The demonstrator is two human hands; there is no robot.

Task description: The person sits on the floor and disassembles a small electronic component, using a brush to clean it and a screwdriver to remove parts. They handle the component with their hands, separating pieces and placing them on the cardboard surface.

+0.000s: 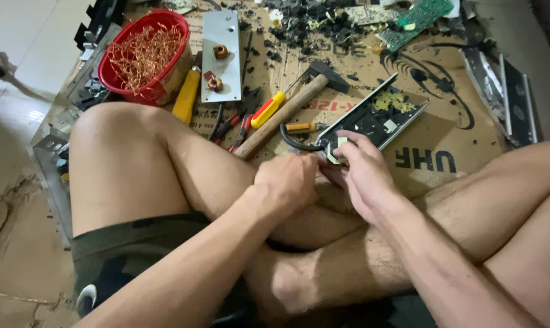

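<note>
I sit cross-legged on cardboard with both hands over my shins. My right hand (363, 173) pinches a small pale component (337, 150) at the near end of an open black metal chassis (372, 118) holding yellowish parts. A black cable (292, 141) loops out of that end. My left hand (287, 181) is curled into a fist right beside it, knuckles up. Whatever it grips is hidden under the fingers.
A wooden-handled hammer (281, 115), a yellow-and-red screwdriver (268, 109), a small orange-handled screwdriver (300, 127) and red pliers (238, 130) lie just beyond my hands. Farther off are a red basket of copper wire (166, 24), a metal plate with coils (221, 79), a green circuit board (417, 18) and metal casings (509, 100).
</note>
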